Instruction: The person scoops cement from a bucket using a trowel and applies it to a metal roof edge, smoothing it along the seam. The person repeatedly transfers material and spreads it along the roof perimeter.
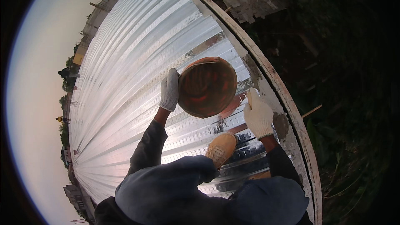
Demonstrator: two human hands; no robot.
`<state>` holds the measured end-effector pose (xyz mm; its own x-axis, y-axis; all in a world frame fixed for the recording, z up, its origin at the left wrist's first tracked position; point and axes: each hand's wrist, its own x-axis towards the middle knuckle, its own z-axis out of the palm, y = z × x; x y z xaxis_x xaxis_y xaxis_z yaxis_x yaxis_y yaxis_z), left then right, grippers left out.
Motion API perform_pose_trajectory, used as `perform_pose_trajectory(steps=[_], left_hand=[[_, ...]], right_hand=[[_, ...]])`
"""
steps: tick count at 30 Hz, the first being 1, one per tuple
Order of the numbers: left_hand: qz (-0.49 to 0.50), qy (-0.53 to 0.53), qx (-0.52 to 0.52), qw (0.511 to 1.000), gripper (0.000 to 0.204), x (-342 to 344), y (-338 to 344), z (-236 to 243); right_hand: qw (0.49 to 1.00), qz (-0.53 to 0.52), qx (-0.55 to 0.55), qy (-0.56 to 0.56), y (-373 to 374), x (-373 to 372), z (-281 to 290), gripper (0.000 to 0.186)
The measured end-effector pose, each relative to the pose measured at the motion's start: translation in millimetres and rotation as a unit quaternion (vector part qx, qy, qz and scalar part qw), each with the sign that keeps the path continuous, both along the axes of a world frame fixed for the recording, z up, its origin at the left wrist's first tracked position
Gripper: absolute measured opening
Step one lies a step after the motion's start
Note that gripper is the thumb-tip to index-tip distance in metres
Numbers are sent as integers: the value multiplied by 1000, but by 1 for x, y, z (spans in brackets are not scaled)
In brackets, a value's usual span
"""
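A round, shallow metal pan (pixel 207 87), dark inside with reddish patches, is above the ribbed metal sheeting. My left hand (pixel 169 90), in a white knitted glove, grips its left rim, the fingers pointing away from me and the thumb hidden. To the right of the pan, and apart from it, is my right hand (pixel 258 115) in a matching glove. Its fingers are curled, with a narrow brownish sliver showing near the thumb; what that belongs to is unclear. Beneath the pan, the shiny ribbed sheeting (pixel 137 75) carries a reddish reflection.
A concrete ledge (pixel 287 96) curves along the right, with dark ground and plants far below it. My tan shoe (pixel 221 149) stands on the sheeting. At the far left edge are a person in yellow (pixel 62 119) and another in dark clothes (pixel 65 73). A wooden stick (pixel 311 111) juts past the ledge.
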<state>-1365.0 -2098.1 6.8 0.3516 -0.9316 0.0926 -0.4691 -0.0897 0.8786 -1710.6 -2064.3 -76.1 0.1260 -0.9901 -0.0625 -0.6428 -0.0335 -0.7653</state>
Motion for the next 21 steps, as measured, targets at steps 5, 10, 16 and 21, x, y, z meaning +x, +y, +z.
perform_pose_trajectory(steps=[5,10,16,21], left_hand=[[7,-42,-1,999,58,1,-2,6],[36,-17,-14,999,58,8,-8,7],[34,-1,-42,999,62,4,-18,-7],[32,-3,-58,998,65,-25,-32,3]], right_hand=[[981,-81,-56,-170,50,-11,10,60],[961,-124,25,-244,112,-15,-17,66],[968,-132,65,-205,155,-10,-66,70],[977,-139,-7,-161,145,-3,-84,62]])
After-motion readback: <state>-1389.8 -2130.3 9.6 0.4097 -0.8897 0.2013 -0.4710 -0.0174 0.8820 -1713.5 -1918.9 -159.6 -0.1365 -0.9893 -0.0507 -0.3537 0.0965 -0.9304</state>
